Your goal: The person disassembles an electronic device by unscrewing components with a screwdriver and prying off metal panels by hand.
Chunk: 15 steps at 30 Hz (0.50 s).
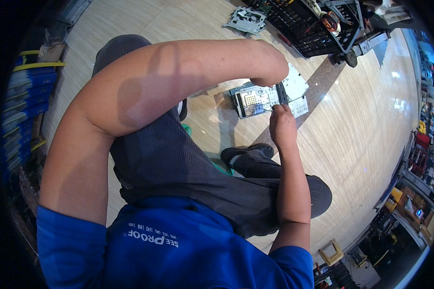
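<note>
From curled right fingers (276, 108) toward the left hand (273, 67), a slim black strip (282, 94) is aligned at a silver perforated metal casing (255, 102); neither grip can be told.

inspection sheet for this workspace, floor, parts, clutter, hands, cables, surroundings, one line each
Surface: pale tiled floor, darker stripe across it
Job's things: perforated metal unit; dark bar at its right
Clutter: loose metal part near black crate
Hands: left hand over the unit, fingers mostly hidden; right hand by the bar, grip unclear
Cables: possibly an orange loop in the crate
Surroundings: blue stack left, loaded shelves right
</note>
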Motion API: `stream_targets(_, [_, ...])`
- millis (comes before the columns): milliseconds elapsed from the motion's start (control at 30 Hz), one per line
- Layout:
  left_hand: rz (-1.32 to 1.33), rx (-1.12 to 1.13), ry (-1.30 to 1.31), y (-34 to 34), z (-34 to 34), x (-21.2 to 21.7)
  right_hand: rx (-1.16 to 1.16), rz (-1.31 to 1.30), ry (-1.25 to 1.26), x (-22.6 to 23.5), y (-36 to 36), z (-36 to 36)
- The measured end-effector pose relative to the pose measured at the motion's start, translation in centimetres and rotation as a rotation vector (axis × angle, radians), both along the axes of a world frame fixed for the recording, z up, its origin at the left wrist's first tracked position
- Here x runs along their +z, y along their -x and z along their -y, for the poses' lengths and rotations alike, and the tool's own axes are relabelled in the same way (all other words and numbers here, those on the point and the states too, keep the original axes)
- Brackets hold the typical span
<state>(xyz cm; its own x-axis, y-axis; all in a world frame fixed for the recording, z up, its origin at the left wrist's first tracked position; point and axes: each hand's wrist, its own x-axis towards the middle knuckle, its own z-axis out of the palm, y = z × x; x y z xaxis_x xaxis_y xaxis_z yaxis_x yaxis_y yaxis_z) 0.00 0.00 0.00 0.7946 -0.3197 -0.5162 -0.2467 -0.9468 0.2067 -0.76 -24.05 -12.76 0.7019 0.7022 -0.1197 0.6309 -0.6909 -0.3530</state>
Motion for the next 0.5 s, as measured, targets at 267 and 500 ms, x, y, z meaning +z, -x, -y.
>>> stream_targets(267, [-0.004, -0.008, -0.001, 0.0, 0.1, 0.0, -0.01, -0.05, -0.06, 1.3, 0.4, -0.4])
stream_targets(500, [0.007, -0.013, 0.009, 0.0, 0.1, 0.1, 0.028, -0.055, -0.047, 0.9, 0.4, -0.6])
